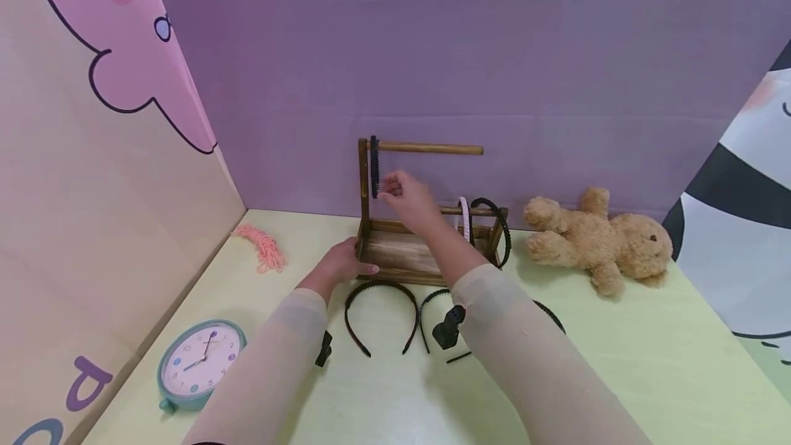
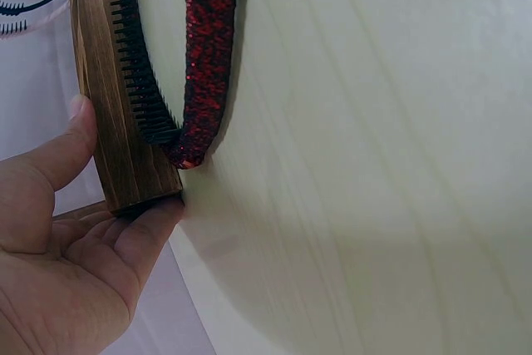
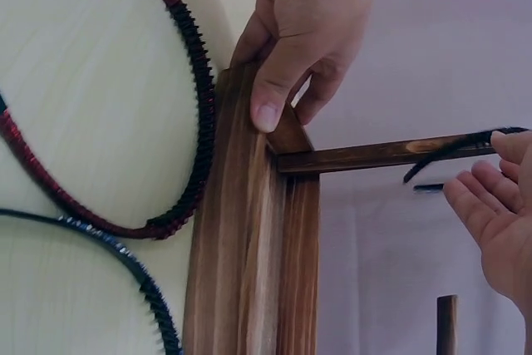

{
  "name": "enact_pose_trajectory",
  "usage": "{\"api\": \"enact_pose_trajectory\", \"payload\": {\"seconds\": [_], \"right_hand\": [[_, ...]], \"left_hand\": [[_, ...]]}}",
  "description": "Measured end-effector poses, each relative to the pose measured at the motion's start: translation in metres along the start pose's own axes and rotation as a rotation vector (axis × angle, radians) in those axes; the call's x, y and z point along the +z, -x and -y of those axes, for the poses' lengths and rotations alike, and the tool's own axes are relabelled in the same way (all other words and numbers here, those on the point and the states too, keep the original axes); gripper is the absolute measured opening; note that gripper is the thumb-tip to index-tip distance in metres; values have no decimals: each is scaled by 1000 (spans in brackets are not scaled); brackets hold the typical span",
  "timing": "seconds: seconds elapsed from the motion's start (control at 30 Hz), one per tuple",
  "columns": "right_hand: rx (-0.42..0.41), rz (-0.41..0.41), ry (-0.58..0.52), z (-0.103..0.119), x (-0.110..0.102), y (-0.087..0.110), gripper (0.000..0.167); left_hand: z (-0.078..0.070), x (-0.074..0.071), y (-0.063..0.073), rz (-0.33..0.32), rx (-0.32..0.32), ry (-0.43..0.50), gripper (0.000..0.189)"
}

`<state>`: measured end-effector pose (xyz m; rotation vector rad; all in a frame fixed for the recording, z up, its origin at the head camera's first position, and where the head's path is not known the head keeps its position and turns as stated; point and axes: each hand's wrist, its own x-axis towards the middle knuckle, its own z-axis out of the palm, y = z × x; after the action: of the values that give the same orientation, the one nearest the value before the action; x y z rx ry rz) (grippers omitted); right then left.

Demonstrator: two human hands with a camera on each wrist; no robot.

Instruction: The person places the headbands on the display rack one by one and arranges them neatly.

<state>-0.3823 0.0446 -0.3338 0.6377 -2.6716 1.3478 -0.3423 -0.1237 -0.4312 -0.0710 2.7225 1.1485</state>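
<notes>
A brown wooden stand (image 1: pixel 402 276) has a tray base, an upper rod (image 1: pixel 432 148) and a lower rod. My left hand (image 1: pixel 338 266) grips the tray's left end, thumb on the front side and fingers at the end in the left wrist view. On the upper rod, near its left post, hangs a black toothed headband (image 1: pixel 374 167). My right hand (image 1: pixel 413 201) is beside its lower part, fingers loosely bent and fingertips close to it. In the right wrist view, the thumb overlaps the headband while the other fingers extend apart from it.
A white headband (image 1: pixel 465 215) and a black headband (image 1: pixel 508 232) hang on the lower rod. A red sequined headband (image 1: pixel 413 301) and other headbands lie in front. Pink yarn (image 1: pixel 262 247) and a clock (image 1: pixel 200 362) are left; a teddy bear (image 1: pixel 596 242) lies right.
</notes>
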Motion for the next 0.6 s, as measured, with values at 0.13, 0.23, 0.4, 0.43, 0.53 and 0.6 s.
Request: {"api": "enact_pose_trajectory", "payload": {"seconds": [0.13,0.23,0.4,0.43,0.53,0.6], "right_hand": [[3,25,49,-5,-1,6,44],[12,34,44,-8,-3,12,43],[15,87,42,-14,-10,29,38],[17,103,55,-16,-12,34,36],[23,162,86,-23,-16,49,36],[19,191,110,-27,-19,59,35]], "left_hand": [[0,0,-2,-2,2,-14,88],[0,0,-2,-2,-1,-13,89],[0,0,-1,4,-3,1,89],[0,0,-1,5,-3,4,88],[0,0,0,9,-5,4,87],[0,0,0,11,-5,1,88]]}}
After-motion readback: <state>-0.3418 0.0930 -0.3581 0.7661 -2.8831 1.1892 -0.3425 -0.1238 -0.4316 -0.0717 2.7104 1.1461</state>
